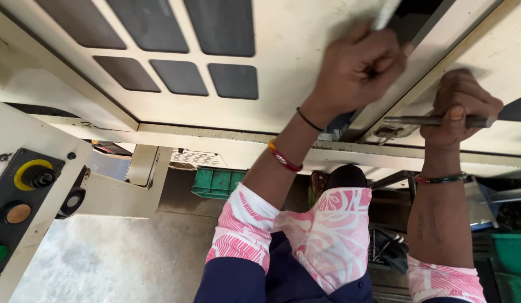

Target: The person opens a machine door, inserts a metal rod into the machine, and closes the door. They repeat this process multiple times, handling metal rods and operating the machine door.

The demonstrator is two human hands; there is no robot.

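The left hand is curled into a fist, its grip clamped on a slim pale rod-like tool whose upper end runs out of the top of the view; what kind of tool it is cannot be told. It works at the edge of a cream-painted metal door, a flat, smooth panel set with dark rounded-rectangle windows in rows. To the right, the right hand has its grip closed around a dull grey steel handle bar, a round rod lying roughly level and fixed to a second cream panel by a small metal bracket. A thin black band and a red-and-orange bangle ring the left wrist; a green-and-red bangle rings the right. Both forearms come out of soft pink-and-white patterned sleeves over dark blue cloth.

At the near left a slanted cream control box carries a black plate with round buttons: a yellow-ringed one, an amber one and a green one. Below lies rough grey concrete floor, with a ribbed green plastic crate farther off and another green bin at the right edge.
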